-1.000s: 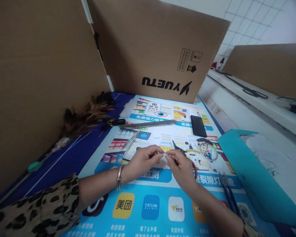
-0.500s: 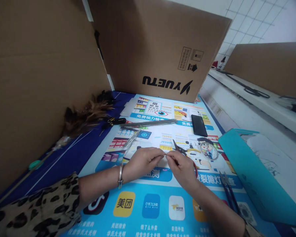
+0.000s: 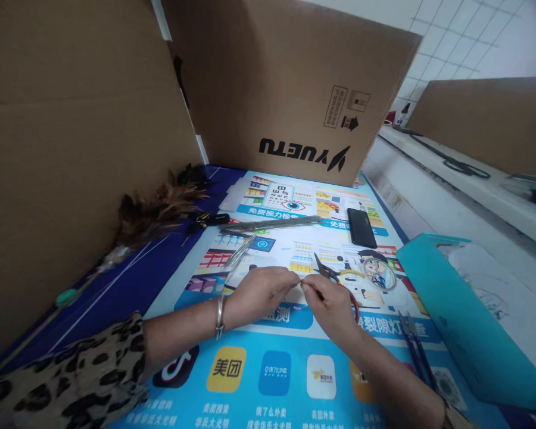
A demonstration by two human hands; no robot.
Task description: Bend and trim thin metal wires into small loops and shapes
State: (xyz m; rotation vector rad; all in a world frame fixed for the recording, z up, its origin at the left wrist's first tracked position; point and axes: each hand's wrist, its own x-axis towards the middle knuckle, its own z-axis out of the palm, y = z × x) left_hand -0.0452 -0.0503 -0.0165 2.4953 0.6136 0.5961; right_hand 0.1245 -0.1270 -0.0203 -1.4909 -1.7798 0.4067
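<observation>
Left hand (image 3: 259, 292): thumb and forefinger narrowed to a pinch, palm turned inward; silver bracelet (image 3: 219, 317) at the wrist
Right hand (image 3: 335, 304): same narrow pinch, its fingertips meeting or nearly meeting those of the left
Small piece (image 3: 301, 280): held between the two pinches, nearly all hidden; kind, pointing and long axis cannot be told
Pliers (image 3: 325, 269): just beyond the right fingers, lying flat, nose pointing away and to the left, red and yellow handles running back toward the right hand
Wire bundle (image 3: 272, 224): beyond the fingers, long axis left to right
Short wires (image 3: 240, 253): beyond the left fingers, slanting away to the right, far ends near the bundle
Clear ring (image 3: 395, 277): right of the fingers, past the pliers
Phone (image 3: 361, 227): farther off, to the right
Tweezers (image 3: 415, 351): nearer than the right fingers, to the right, tips pointing away
Turquoise folder (image 3: 469, 333): far right of the fingers
Feathers (image 3: 161, 205): far left of the fingers, brown and black
Surface: printed poster (image 3: 250, 345) under the hands, blue cloth (image 3: 129, 286) to their left
Room: cardboard panels (image 3: 290, 77) left and ahead, white ledge (image 3: 464, 190) at right
</observation>
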